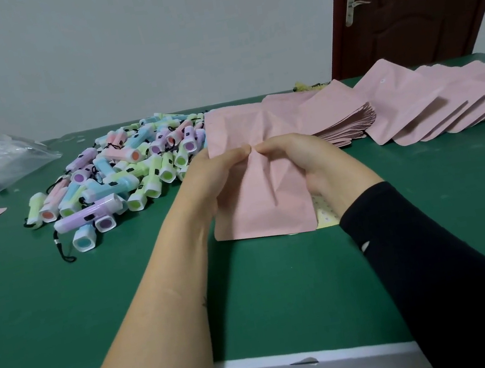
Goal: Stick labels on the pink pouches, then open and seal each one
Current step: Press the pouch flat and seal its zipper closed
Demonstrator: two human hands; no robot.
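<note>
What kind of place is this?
Likely a small packing workroom: a green table holds a heap of little flashlights and stacks of pink pouches, while the left hand and right hand pinch one pouch.

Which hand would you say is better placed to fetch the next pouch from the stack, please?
Probably the right hand: the stack of pink pouches lies just beyond it, on its side. The left hand sits nearer the pile of flashlights. Both now pinch the held pouch.
</note>
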